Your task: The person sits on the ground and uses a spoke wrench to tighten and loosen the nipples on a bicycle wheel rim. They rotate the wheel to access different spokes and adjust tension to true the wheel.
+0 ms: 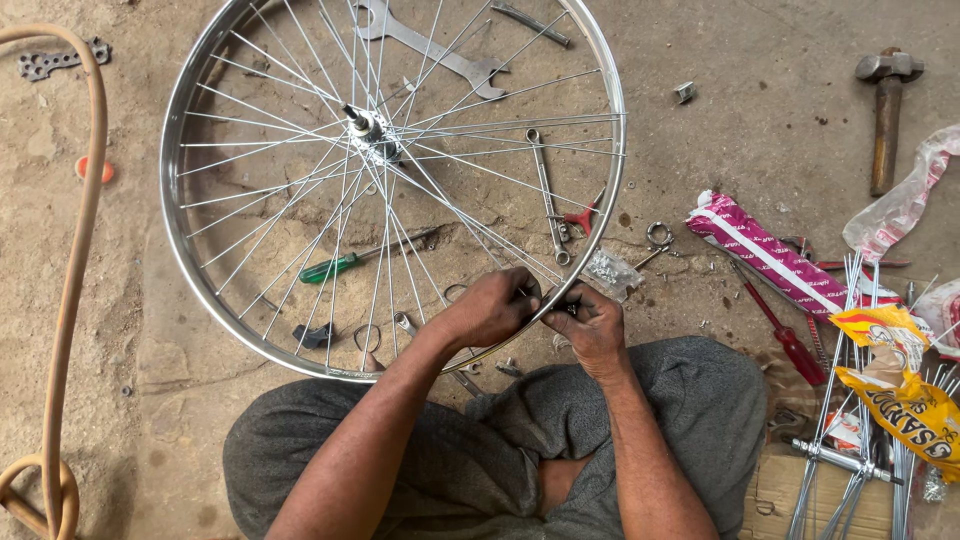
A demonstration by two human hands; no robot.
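A shiny bicycle wheel rim [190, 110] with thin steel spokes and a central hub [365, 126] lies flat on the sandy ground. My left hand [490, 305] reaches inside the rim at its near right edge, fingers pinched around a spoke end. My right hand [592, 322] grips the rim from outside at the same spot, closed on something small and dark that I cannot make out. Both hands almost touch across the rim.
A green-handled screwdriver [335, 266], spanners [430, 45] and a red tool [580, 216] lie under the spokes. A hammer [886, 110], a pink packet [765, 252], a red screwdriver [790, 340], yellow packets [905, 395] and loose spokes sit right. A hose [75, 250] runs left.
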